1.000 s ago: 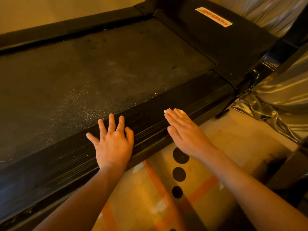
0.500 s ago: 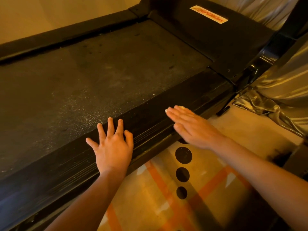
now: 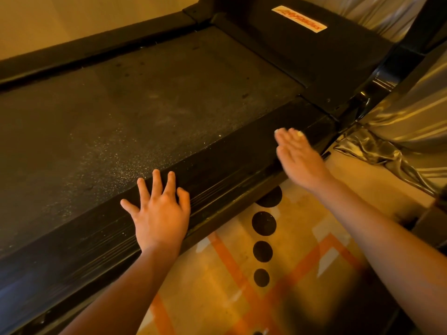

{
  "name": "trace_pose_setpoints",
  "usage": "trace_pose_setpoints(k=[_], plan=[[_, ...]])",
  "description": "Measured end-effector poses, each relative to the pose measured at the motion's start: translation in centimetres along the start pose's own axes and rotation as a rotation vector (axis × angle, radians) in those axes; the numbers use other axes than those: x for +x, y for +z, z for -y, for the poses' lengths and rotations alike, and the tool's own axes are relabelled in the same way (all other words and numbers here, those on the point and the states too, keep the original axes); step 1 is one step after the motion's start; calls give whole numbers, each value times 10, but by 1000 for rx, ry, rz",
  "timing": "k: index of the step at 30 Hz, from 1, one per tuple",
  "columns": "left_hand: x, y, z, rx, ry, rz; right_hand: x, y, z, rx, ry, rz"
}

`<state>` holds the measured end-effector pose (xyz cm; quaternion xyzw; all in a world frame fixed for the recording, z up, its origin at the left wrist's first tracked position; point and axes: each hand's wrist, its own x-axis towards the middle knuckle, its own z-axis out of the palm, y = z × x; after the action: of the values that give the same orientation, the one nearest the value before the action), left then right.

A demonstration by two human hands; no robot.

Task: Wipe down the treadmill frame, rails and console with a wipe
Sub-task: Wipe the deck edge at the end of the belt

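A black treadmill lies across the view, its dusty belt [image 3: 135, 112] between two side rails. My left hand [image 3: 160, 213] rests flat on the near side rail [image 3: 229, 163], fingers spread. My right hand [image 3: 298, 158] lies further right on the same rail, fingers straight and together, blurred by motion. A small pale edge of a wipe [image 3: 300, 133] shows under its fingertips; the rest of the wipe is hidden by the hand. The black motor cover [image 3: 314, 56] with an orange-lettered label [image 3: 298, 19] sits at the belt's far right end.
A far side rail [image 3: 96, 48] runs along a tan wall. Shiny draped fabric [image 3: 396, 131] hangs close to the right of the treadmill. The floor [image 3: 302, 274] below the rail has orange lines and black dots.
My right hand has slid to the right along the near rail, toward the motor cover. My left hand has stayed in place on the rail.
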<state>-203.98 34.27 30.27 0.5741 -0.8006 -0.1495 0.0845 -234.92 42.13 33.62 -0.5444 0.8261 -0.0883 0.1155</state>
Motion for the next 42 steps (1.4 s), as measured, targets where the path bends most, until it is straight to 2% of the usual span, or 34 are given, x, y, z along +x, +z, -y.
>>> trace_pose_setpoints(k=[3, 6, 8, 13, 17, 19, 20, 23, 25, 28, 34, 39, 42], plan=[[1, 0, 1, 2, 0, 1, -36, 21, 37, 70, -232, 72], [0, 0, 1, 3, -1, -5, -42, 21, 36, 46, -321, 96], [0, 0, 0, 10, 5, -9, -23, 9, 18, -4, -272, 34], [1, 0, -1, 22, -5, -8, 47, -31, -45, -11, 119, 10], [1, 0, 0, 7, -7, -4, 63, -34, -32, 63, 298, -42], [1, -1, 0, 7, -11, -7, 50, -25, -4, 29, 231, -67], [1, -1, -1, 10, -12, -6, 37, -15, 11, -13, 136, -56], [1, -2, -1, 16, -14, 1, -10, 13, 50, 18, -151, 77], [1, -1, -1, 15, -17, 8, -18, 12, 52, 55, -221, 111], [1, -1, -1, 16, -14, 6, 21, -6, 18, -58, -141, 129], [1, -1, -2, 21, -13, -4, 102, -52, -54, -48, 213, 87], [1, 0, 0, 19, -16, 2, 99, -47, -47, -28, 231, 57], [1, -2, -2, 24, -15, 7, 86, -48, -22, 26, 149, 134]])
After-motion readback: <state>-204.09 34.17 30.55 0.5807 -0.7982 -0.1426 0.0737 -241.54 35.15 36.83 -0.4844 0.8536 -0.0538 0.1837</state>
